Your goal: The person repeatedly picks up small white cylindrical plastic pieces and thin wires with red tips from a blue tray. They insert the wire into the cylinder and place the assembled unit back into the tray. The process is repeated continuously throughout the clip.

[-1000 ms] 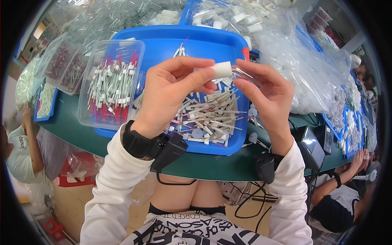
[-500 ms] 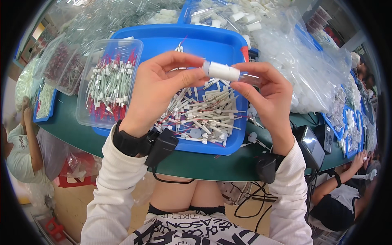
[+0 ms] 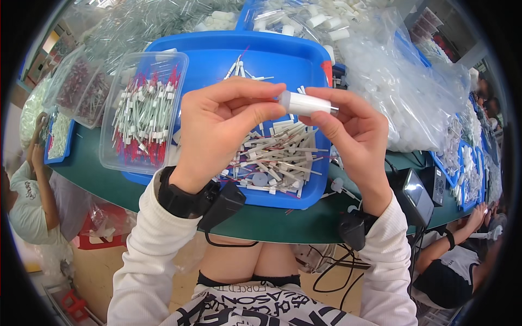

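Note:
A white plastic cylinder (image 3: 308,104) is held nearly level above the blue tray (image 3: 244,46), between my two hands. My left hand (image 3: 225,117) pinches its left end, where a translucent collar shows, between thumb and index finger. At the other end, my right hand (image 3: 350,122) grips the cylinder with thumb and fingers. A short clear, shiny tip pokes out there beside the right fingers. Below, the tray holds a heap of thin white stick-like parts with red wires (image 3: 277,157). A pale round disc (image 3: 260,178) lies among them.
Left of the tray, a clear plastic box (image 3: 144,117) holds similar wired parts. Bags of clear tubes (image 3: 157,22) and white pieces (image 3: 402,98) crowd the back and right. A black boxy device (image 3: 413,193) stands on the green table (image 3: 261,225) at right. Co-workers sit on both sides.
The clear tube that stuck out of the cylinder's right end now shows only a short tip. The cylinder has shifted slightly right and down, and my left hand has moved right with it.

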Tool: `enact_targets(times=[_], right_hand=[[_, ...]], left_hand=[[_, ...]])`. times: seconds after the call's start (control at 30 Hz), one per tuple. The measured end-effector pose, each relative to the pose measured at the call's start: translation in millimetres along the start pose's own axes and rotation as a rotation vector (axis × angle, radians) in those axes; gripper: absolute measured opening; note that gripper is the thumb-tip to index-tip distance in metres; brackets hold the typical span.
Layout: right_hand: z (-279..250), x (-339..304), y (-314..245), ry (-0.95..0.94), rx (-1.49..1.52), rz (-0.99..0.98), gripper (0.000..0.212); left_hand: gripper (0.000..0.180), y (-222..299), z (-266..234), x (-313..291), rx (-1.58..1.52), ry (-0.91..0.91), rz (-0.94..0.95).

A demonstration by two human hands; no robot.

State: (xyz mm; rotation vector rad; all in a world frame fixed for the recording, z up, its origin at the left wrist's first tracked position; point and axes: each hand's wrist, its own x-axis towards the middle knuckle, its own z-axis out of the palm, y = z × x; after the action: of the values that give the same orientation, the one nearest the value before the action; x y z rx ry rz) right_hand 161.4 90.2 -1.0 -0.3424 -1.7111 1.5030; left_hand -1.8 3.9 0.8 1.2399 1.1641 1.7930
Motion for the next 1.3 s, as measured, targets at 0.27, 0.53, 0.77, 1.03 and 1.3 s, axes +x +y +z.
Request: enact_targets(times=[0.27,0.53,0.77,1.03,1.3], right_hand=[[0,-3,1,0.011,-0.171,-0.034,0.024],[3,-7,-10,0.1,-0.097,0.031,0.019],[-1,-2,0,0.013,-0.151,-0.174,0.024],[3,-6,-2,0.018,-0.509,-0.236,0.028],[4,-5,-4,0.003,-0.618,-0.359,0.029]], left_hand=[[0.018,-3,-4,0,0.065,-0.022,0.005],[0.02,-1,-5,-5,0.008,-0.139,-0.068],[0.023,-2,-1,-3,0.02,-0.055,-0.005],[0.025,-4,-1,-6,0.069,-0.12,0.156],[0.022,-4,-1,-9,0.255,-0.138,0.266]])
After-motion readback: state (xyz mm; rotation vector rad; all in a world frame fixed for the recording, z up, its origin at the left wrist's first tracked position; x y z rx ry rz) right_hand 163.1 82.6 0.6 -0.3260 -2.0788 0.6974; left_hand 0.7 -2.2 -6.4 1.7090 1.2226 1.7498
